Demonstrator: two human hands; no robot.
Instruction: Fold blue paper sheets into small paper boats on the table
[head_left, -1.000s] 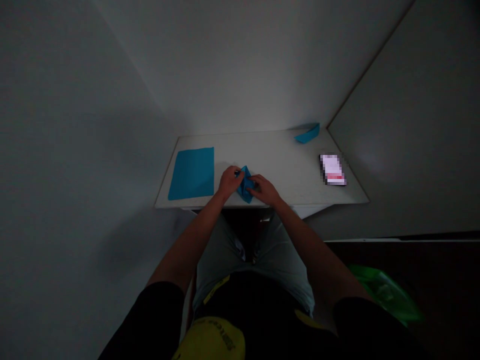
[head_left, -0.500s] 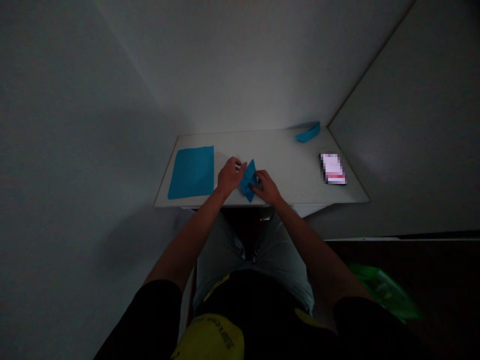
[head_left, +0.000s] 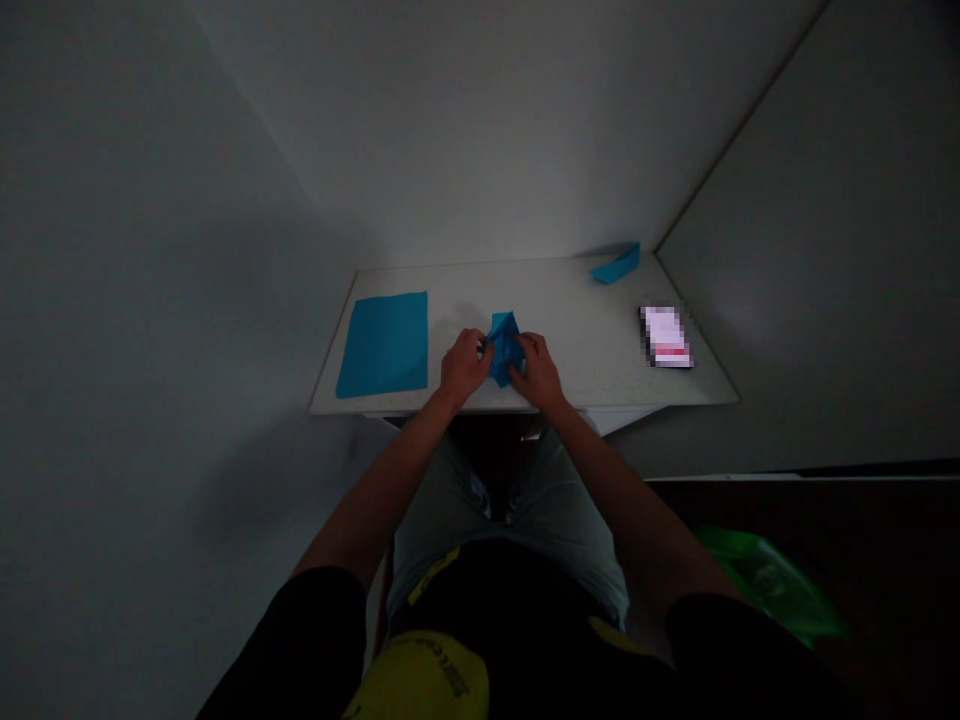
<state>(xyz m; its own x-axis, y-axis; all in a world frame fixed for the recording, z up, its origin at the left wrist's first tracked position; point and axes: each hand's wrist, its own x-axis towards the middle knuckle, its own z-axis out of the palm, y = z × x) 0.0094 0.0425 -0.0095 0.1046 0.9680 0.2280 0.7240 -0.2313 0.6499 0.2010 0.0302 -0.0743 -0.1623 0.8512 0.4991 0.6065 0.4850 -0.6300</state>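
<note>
Between my hands is a folded blue paper (head_left: 505,345), its layers spread apart and standing up a little above the white table. My left hand (head_left: 466,364) pinches its left edge, thumb and fingers closed on it. On the opposite side, my right hand (head_left: 538,372) grips the right edge with thumb and fingertips. Parts of the folds are hidden by my fingers. To the left lies a flat blue paper sheet (head_left: 384,345). A finished-looking folded blue paper boat (head_left: 616,265) rests at the back right.
The white table (head_left: 574,345) is narrow and backs onto a pale wall. A phone (head_left: 666,338) with a lit, pixelated screen lies near its right edge. On the dark floor at right is a green plastic bag (head_left: 769,580).
The folded paper has gone from a narrow diamond to a wider, opened shape. My left hand has shifted slightly down and right; my right hand has moved only a little.
</note>
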